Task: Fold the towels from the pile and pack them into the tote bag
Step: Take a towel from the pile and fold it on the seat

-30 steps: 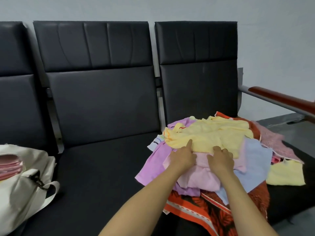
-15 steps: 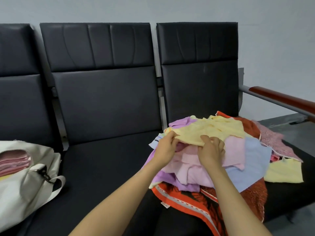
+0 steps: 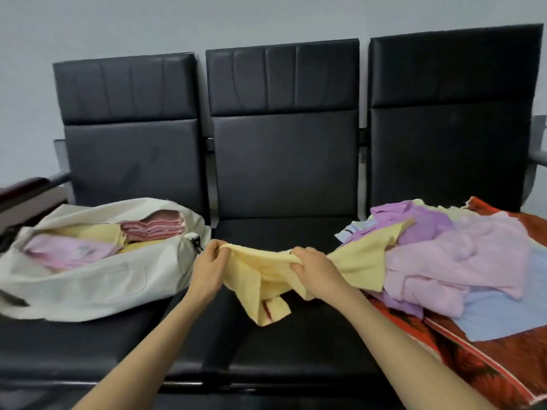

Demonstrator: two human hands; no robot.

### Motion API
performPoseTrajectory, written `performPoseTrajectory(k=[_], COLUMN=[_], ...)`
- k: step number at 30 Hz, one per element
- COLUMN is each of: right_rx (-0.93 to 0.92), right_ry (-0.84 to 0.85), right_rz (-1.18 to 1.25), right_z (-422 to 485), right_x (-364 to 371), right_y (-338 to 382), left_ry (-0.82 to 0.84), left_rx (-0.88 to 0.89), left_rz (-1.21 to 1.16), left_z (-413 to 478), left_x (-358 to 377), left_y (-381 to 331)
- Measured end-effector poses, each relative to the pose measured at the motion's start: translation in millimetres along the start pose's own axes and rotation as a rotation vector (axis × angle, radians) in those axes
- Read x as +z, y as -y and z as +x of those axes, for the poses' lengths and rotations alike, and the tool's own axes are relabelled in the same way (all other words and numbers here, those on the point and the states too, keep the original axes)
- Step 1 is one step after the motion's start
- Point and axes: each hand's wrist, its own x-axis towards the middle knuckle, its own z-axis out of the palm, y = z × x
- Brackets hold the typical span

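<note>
A yellow towel [image 3: 260,279] hangs bunched over the middle seat, its far end still lying on the pile. My left hand [image 3: 208,270] pinches its left edge and my right hand [image 3: 313,269] grips it further right. The pile of towels [image 3: 461,255], pink, purple, blue and red-orange, covers the right seat. A cream tote bag [image 3: 88,276] lies open on the left seat with folded pink and yellow towels [image 3: 151,227] inside.
I face a row of three black padded seats [image 3: 284,350] against a grey wall. A wood-topped armrest [image 3: 26,187] stands at the far left, a metal armrest at the far right. A large red-orange patterned cloth [image 3: 444,350] lies under the pile.
Both hands took hold of the yellow towel on top of the pile and pulled it left over the middle seat. The view swung left, bringing the whole tote bag into sight.
</note>
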Motion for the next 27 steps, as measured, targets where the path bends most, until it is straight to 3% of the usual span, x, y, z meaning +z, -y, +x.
performPoseTrajectory(k=[4, 8, 12, 14, 16, 20, 22, 25, 27], right_rx=[0.044, 0.144, 0.263, 0.331, 0.409, 0.538, 0.438, 0.151, 0.049], right_ry=[0.061, 0.043, -0.198, -0.404, -0.488, -0.266, -0.202, -0.094, 0.139], right_rz=[0.489, 0.943, 1.17, 1.069, 0.771, 0.255, 0.011, 0.044, 0.124], right_z=[-4, -5, 0, 8, 16, 24, 21, 12, 3], right_x=[-1, -12, -25, -30, -30, -15, -4, 7, 18], right_y=[22, 25, 12, -9, -37, -72, -62, -34, -17], left_ry=[0.002, 0.172, 0.159, 0.165, 0.2, 0.214, 0.23, 0.217, 0.217], left_rx=[-0.019, 0.017, 0.095, 0.105, 0.024, -0.154, -0.145, -0.131, -0.165], left_rz=[0.063, 0.287, 0.278, 0.271, 0.283, 0.356, 0.325, 0.355, 0.461], left_z=[-9, -11, -22, -23, -21, -13, -9, -1, 3], left_x=[-25, -30, -8, 5, 15, 26, 27, 29, 29], left_y=[12, 22, 33, 32, 34, 40, 44, 54, 62])
